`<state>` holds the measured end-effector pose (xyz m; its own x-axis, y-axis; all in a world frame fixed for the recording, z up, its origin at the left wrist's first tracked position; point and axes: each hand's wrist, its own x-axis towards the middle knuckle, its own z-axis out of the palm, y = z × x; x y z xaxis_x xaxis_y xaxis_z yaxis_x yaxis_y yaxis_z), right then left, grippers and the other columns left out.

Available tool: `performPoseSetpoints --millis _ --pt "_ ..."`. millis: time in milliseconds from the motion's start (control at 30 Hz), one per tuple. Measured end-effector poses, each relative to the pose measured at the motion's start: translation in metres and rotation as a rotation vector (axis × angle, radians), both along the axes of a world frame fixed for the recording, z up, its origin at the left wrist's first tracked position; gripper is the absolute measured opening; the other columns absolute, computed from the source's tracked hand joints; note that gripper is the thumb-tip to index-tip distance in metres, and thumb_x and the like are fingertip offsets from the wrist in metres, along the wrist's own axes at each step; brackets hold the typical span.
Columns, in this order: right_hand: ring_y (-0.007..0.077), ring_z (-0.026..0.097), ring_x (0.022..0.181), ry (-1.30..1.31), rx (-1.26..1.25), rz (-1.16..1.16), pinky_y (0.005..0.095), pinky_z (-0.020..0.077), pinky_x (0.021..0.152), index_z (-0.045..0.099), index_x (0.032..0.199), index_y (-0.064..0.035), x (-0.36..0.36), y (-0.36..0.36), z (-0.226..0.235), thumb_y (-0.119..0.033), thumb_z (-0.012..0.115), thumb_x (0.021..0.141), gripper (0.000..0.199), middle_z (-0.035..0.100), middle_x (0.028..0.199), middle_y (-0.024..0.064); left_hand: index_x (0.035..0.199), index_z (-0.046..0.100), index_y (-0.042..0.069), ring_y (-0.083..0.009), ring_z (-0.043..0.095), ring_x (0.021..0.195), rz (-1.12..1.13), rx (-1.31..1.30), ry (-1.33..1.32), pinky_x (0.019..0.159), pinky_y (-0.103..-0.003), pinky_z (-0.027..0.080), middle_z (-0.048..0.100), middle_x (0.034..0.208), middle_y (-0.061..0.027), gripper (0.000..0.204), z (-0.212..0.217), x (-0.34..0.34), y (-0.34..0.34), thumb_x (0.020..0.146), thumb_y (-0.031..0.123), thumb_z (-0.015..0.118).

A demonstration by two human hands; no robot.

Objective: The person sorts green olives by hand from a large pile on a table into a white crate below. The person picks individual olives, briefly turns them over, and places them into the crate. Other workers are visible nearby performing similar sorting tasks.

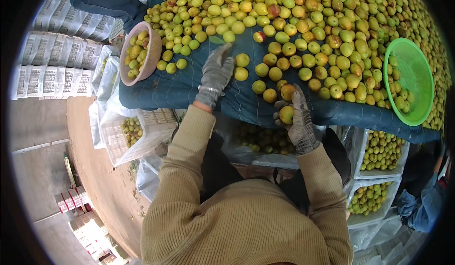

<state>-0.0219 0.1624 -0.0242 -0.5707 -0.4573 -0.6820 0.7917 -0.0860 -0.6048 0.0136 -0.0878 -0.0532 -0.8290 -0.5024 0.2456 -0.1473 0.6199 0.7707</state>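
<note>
Many round yellow-green fruits with reddish-brown patches, which look like jujubes [239, 26], are heaped over a table covered in dark blue cloth [189, 87]. My left hand [218, 68], in a grey knitted glove, reaches over the cloth with its fingers stretched toward the edge of the heap. Its fingertips lie close to one fruit; whether they touch it I cannot tell. Near the front edge my right hand [301, 123], gloved alike, is turned partly palm up. Its fingers curl round a jujube [286, 115], and a second browner one [287, 92] rests at its fingertips.
A pink basket [154, 52] of jujubes stands at the left, a tilted green basket [424, 82] at the right. Plastic-lined crates [374, 174] of fruit sit below the table on both sides. Stacked white crates [57, 78] fill the far left. Other people's legs [111, 4] show.
</note>
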Motion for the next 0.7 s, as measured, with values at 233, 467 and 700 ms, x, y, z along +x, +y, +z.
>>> performPoseSetpoints --millis 233,467,700 --pt "0.016 0.063 0.069 0.141 -0.173 -0.029 0.0268 0.0535 0.056 0.022 0.147 -0.0183 -0.001 0.003 -0.007 -0.03 0.052 0.096 0.06 0.062 0.092 0.009 0.123 0.055 0.002 -0.024 0.065 0.095 -0.097 0.269 -0.124 0.083 -0.035 0.053 0.065 0.107 -0.0164 0.045 0.013 -0.024 0.027 0.088 0.028 0.066" --pt "0.0163 0.063 0.07 0.06 -0.509 0.002 0.0271 0.0541 0.059 0.028 0.146 -0.0168 -0.002 0.007 0.002 -0.027 0.05 0.097 0.054 0.062 0.107 0.0128 0.122 0.052 -0.001 -0.027 0.065 0.093 -0.366 1.287 0.178 0.085 -0.039 0.053 0.065 0.102 -0.0184 0.051 0.031 -0.007 0.077 0.097 0.042 0.044" --pt "0.0163 0.061 0.069 -0.019 -0.622 -0.157 0.0214 0.0466 0.05 0.045 0.13 -0.0169 -0.014 0.037 0.016 -0.052 0.051 0.092 0.052 0.062 0.106 0.0079 0.127 0.052 0.004 -0.022 0.056 0.113 -0.284 0.538 0.165 0.098 -0.031 0.044 0.058 0.122 -0.0114 0.033 0.046 0.014 0.082 0.1 0.021 0.042"
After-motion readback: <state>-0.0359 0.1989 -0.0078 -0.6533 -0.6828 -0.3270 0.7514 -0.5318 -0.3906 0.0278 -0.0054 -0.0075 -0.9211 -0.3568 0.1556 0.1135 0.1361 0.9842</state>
